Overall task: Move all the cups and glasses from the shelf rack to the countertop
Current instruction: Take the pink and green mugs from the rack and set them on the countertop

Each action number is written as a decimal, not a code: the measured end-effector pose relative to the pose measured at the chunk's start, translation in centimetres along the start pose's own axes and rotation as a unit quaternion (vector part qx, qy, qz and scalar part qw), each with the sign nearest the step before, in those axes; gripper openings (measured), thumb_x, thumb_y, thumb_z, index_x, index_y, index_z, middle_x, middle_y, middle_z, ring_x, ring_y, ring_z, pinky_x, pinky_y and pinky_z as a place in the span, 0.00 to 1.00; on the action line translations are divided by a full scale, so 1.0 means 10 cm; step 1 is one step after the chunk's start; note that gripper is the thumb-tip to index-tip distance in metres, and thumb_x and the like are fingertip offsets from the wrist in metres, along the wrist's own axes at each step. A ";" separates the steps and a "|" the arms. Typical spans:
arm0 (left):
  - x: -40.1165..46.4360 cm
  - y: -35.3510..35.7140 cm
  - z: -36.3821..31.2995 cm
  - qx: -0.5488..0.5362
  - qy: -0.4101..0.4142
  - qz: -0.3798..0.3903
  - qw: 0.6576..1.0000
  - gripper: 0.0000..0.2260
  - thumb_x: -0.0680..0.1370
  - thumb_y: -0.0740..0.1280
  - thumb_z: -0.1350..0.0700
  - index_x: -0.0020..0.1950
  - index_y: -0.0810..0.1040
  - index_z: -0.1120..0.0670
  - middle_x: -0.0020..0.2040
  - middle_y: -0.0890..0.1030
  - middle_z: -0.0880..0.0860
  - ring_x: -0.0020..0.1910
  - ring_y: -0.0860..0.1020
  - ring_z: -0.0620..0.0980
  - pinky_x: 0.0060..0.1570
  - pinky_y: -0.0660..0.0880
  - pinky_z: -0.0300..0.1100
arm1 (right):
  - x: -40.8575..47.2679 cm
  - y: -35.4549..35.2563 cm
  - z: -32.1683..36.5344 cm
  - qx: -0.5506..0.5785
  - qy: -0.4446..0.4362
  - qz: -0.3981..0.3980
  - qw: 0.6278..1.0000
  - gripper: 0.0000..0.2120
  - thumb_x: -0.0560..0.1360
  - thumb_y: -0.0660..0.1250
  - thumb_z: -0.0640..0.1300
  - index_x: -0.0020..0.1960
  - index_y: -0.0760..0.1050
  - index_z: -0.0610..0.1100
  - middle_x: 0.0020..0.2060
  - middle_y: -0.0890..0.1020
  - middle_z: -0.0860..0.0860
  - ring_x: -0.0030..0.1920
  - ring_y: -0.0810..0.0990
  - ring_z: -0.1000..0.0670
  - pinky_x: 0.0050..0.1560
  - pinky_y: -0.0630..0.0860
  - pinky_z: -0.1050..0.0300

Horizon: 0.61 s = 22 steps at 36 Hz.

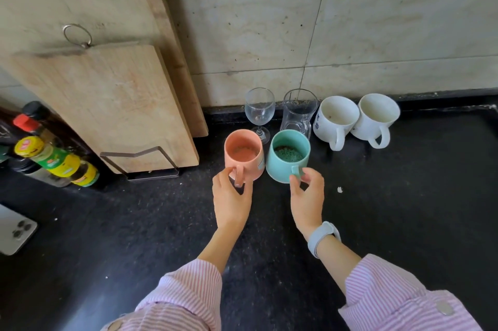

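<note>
While both mugs stand on the countertop (377,209), the left grip (231,195) pinches the pink mug (244,154) handle, the right grip (307,195) the green mug (287,155) handle.

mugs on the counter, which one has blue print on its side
The left white mug, beside the clear glass tumbler. The other white mug shows no print, and the remaining two are pink and teal.

Two bare forearms, each ending in a bare hand: left hand (232,197), right hand (307,200). Loose shirt sleeves (186,301) in fine pink and white stripes, pushed up below the elbows, a pale round button on each cuff. Pale grey-blue smartwatch band (322,237) around the right wrist.
</note>
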<state>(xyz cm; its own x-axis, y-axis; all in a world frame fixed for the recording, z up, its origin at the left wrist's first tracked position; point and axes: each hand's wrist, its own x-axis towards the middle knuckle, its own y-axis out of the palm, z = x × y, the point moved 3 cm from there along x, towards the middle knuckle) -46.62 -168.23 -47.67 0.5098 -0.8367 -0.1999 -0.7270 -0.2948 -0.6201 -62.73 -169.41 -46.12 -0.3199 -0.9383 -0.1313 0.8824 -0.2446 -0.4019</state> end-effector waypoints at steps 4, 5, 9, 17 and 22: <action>-0.16 -0.08 0.05 0.185 0.052 -0.008 0.981 0.26 0.76 0.63 0.45 0.72 0.59 0.49 0.75 0.60 0.53 0.73 0.59 0.56 0.71 0.57 0.58 | -0.13 -0.09 -0.02 -0.116 -0.038 0.028 0.992 0.20 0.78 0.59 0.41 0.68 0.63 0.38 0.66 0.69 0.41 0.66 0.69 0.45 0.61 0.66 0.59; -0.21 -0.10 0.08 0.233 0.069 -0.006 0.970 0.26 0.77 0.60 0.44 0.73 0.57 0.47 0.76 0.57 0.53 0.75 0.55 0.56 0.72 0.53 0.58 | -0.18 -0.11 -0.04 -0.152 -0.044 0.033 0.987 0.21 0.78 0.58 0.41 0.70 0.61 0.38 0.68 0.67 0.40 0.70 0.66 0.44 0.65 0.66 0.56; -0.47 -0.24 0.34 0.343 0.107 0.001 0.933 0.25 0.79 0.53 0.42 0.75 0.52 0.46 0.77 0.53 0.52 0.76 0.50 0.56 0.72 0.44 0.60 | -0.47 -0.08 -0.15 -0.276 -0.076 0.083 0.954 0.24 0.79 0.55 0.44 0.73 0.55 0.39 0.73 0.61 0.40 0.74 0.59 0.43 0.73 0.61 0.46; -1.10 -0.78 0.93 0.358 0.043 -0.002 0.933 0.22 0.79 0.55 0.44 0.71 0.65 0.49 0.74 0.64 0.53 0.74 0.57 0.55 0.71 0.47 0.62 | -1.18 0.19 -0.20 -0.395 -0.254 0.300 0.830 0.21 0.79 0.50 0.51 0.70 0.65 0.48 0.73 0.65 0.51 0.76 0.52 0.49 0.74 0.48 0.40; -1.57 -1.36 1.14 0.338 0.002 -0.072 0.938 0.18 0.77 0.62 0.47 0.65 0.73 0.51 0.67 0.74 0.53 0.70 0.68 0.56 0.70 0.53 0.62 | -1.73 0.41 0.08 -0.351 -0.349 0.380 0.782 0.21 0.79 0.51 0.51 0.69 0.67 0.48 0.70 0.69 0.52 0.75 0.55 0.50 0.75 0.48 0.42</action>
<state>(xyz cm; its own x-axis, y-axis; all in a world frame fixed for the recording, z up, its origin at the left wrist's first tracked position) -39.47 -145.77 -44.76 0.5785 -0.8123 -0.0746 -0.1921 -0.0468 -0.9803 -53.28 -154.36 -44.76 0.6857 -0.7130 -0.1463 0.2413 0.4123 -0.8785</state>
